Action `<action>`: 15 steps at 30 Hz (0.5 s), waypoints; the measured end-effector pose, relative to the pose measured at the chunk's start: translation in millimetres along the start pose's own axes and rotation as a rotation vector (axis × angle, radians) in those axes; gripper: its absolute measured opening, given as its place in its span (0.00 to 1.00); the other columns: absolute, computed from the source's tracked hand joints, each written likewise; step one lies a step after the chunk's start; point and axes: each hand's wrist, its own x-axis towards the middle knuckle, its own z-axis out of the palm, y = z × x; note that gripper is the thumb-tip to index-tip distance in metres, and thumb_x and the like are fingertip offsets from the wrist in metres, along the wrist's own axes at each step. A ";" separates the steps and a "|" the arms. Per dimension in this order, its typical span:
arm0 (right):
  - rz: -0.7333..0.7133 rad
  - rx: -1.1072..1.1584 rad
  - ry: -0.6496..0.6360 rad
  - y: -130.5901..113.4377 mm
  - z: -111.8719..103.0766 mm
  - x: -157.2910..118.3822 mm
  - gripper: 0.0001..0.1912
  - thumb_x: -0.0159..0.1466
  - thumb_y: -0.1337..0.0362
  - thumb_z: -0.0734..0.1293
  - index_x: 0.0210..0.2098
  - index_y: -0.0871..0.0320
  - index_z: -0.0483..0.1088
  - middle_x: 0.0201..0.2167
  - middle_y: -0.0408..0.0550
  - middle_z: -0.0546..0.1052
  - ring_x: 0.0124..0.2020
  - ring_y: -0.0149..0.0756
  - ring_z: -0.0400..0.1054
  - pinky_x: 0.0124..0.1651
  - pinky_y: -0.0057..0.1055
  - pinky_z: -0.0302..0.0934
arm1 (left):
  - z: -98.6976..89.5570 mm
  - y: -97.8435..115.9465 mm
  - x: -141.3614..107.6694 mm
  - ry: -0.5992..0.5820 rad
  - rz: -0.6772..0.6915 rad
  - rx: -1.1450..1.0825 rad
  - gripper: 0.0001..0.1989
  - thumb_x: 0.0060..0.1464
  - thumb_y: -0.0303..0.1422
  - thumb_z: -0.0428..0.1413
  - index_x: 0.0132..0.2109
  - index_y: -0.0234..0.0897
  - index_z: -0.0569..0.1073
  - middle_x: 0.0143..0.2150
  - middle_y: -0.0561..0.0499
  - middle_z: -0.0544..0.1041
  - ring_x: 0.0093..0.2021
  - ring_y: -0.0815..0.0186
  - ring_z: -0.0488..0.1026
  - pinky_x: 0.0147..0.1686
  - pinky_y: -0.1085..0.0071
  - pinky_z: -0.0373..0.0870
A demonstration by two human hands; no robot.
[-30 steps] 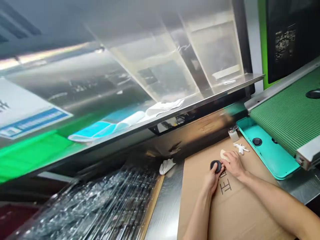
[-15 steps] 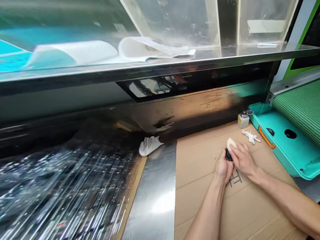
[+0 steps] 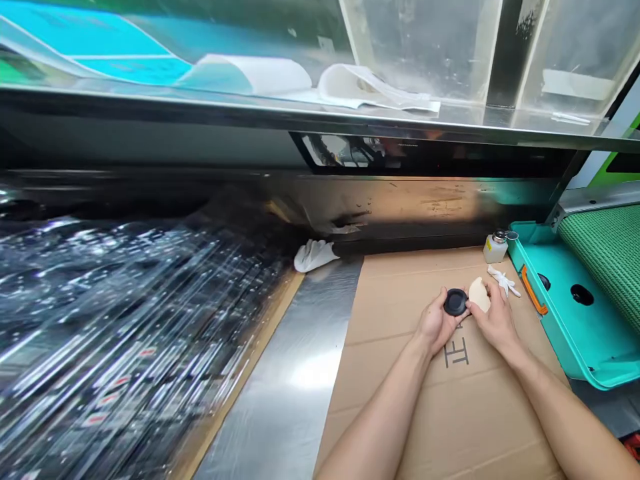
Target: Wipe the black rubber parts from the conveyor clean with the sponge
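Over the brown cardboard sheet [image 3: 400, 373], my left hand [image 3: 434, 325] grips a round black part [image 3: 455, 302] by its edge, its dished face turned up. My right hand [image 3: 497, 320] pinches a cream-coloured pad [image 3: 479, 295] just to the right of that part. The fingertips of both hands come close together between the two items. Beyond my right hand lies a crumpled white glove [image 3: 504, 281]. A small white bottle with a metal top [image 3: 495, 247] stands at the back edge of the cardboard.
A teal tray [image 3: 595, 340] with an orange handle [image 3: 533, 291] and black round parts lies right, beside a green conveyor belt [image 3: 605, 247]. Clear plastic-wrapped stock [image 3: 125, 347] fills the left. Another white glove [image 3: 315, 255] rests behind the metal strip. A metal shelf [image 3: 380, 127] spans above.
The cream pad has come away from the black part, which now shows its full face. My hands are further apart. The camera view has shifted.
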 end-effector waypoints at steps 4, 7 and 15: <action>0.117 0.150 -0.073 -7.5 -9.1 6.9 0.28 0.61 0.54 0.69 0.57 0.56 0.65 0.48 0.54 0.77 0.48 0.46 0.71 0.50 0.42 0.66 | -0.3 0.2 1.5 0.004 0.028 0.035 0.21 0.67 0.41 0.48 0.43 0.28 0.78 0.46 0.38 0.80 0.48 0.58 0.77 0.57 0.55 0.72; 0.117 0.193 -0.091 -17.2 -15.2 5.6 0.21 0.64 0.54 0.66 0.54 0.55 0.70 0.43 0.50 0.79 0.43 0.42 0.74 0.47 0.37 0.66 | -0.9 -0.2 1.6 0.025 0.054 0.049 0.21 0.67 0.41 0.47 0.43 0.29 0.79 0.46 0.38 0.80 0.50 0.57 0.77 0.56 0.56 0.72; 0.104 0.313 -0.245 -32.6 -2.3 -3.2 0.12 0.64 0.60 0.64 0.43 0.54 0.76 0.39 0.43 0.81 0.39 0.35 0.75 0.43 0.28 0.65 | -3.1 -7.4 -4.2 -0.034 0.117 0.208 0.17 0.62 0.41 0.56 0.46 0.29 0.78 0.47 0.38 0.81 0.53 0.54 0.76 0.57 0.58 0.70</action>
